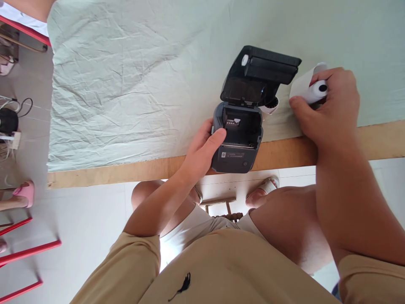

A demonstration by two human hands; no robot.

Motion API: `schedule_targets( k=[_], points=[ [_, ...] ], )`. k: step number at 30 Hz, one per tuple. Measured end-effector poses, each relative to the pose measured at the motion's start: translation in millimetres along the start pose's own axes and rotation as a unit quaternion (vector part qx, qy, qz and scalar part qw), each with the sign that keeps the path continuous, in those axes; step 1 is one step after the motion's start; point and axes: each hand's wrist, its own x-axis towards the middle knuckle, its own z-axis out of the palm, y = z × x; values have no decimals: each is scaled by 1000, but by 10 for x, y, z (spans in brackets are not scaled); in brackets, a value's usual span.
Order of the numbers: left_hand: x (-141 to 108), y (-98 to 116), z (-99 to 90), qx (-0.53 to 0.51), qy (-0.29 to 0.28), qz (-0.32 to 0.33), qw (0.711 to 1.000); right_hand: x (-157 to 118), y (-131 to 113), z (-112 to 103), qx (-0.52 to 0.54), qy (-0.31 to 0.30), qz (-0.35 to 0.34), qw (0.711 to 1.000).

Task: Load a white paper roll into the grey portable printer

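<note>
My left hand (pixel 207 145) grips the left side of a small dark label printer (pixel 236 160) at the table's front edge, thumb over its rim. The printer's lid (pixel 261 69) is swung up, and its paper bay (pixel 242 126) holds no roll. To the right, my right hand (pixel 338 101) is closed around a white paper roll (pixel 311 93) with a dark core hole; a loose flap of paper curls off its far side. Between the printer and that roll, another small white roll (pixel 269 109) with a dark core lies partly hidden behind the lid.
A wrinkled pale green cloth (pixel 126 84) covers the table, leaving a wooden edge strip (pixel 142 167) bare. At the left are red metal bars (pixel 31 251), cables with a black device (pixel 9 120) on the floor, and another person's foot in a pink slipper (pixel 27 194).
</note>
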Motion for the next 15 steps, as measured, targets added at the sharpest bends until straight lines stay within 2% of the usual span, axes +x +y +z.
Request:
schedule_targets(
  k=[3,6,11,15],
  points=[
    [21,-4,7,1,-1,25,1000,-52,-53,6,11,15,0,1000],
    [23,-14,1,-1,2,23,1000,-127,-75,-5,42,24,8,999],
    [-6,-18,-25,4,0,2,1000,-105,55,62,28,20,-68,997],
    [2,-17,-28,-4,-5,12,1000,-68,115,145,53,52,-44,996]
  ],
)
